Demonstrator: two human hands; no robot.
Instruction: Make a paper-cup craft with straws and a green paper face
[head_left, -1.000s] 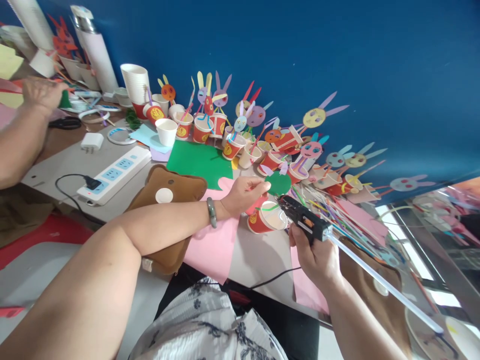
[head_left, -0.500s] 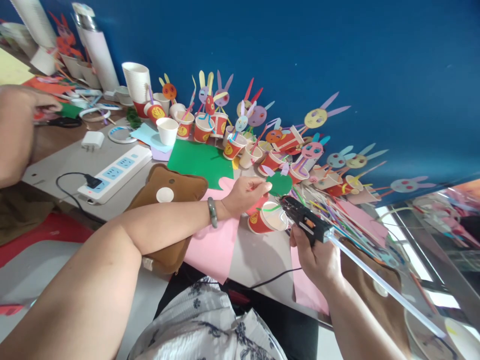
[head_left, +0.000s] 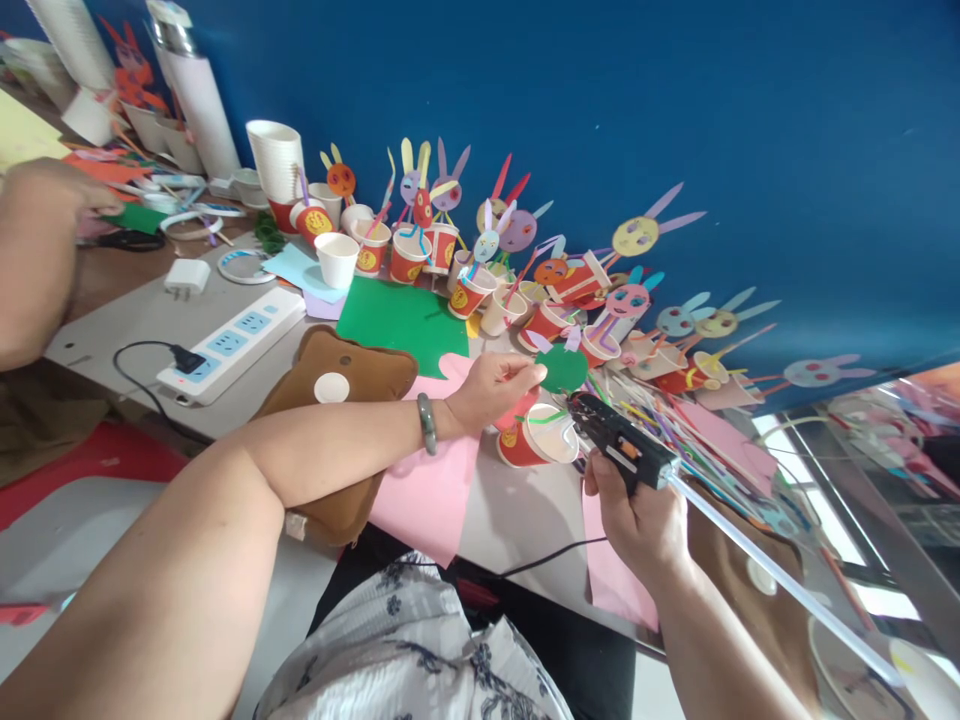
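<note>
My left hand (head_left: 496,388) is closed in a pinch at the left edge of a green paper disc (head_left: 564,370), which has small pale purple ear shapes at its top. My right hand (head_left: 634,510) grips a black glue gun (head_left: 619,440); a long translucent glue stick (head_left: 780,575) sticks out of its rear. The gun's nozzle is just below the disc; whether they touch I cannot tell. Beneath them stands a red and white paper cup (head_left: 517,447) with a green strip at its rim. A reddish piece beside the cup is partly hidden by my left hand.
Rabbit-faced paper cups (head_left: 472,290) line the wall. A power strip (head_left: 236,340), a brown pouch (head_left: 330,375), green paper (head_left: 405,325) and pink paper (head_left: 427,490) lie to the left. Coloured sticks (head_left: 697,430) lie to the right. Another person's arm (head_left: 37,250) reaches in at far left.
The glue gun and my right hand have shifted very slightly right, as has the whole view. My left hand keeps its pinch on the disc. The other person's hand has moved a little.
</note>
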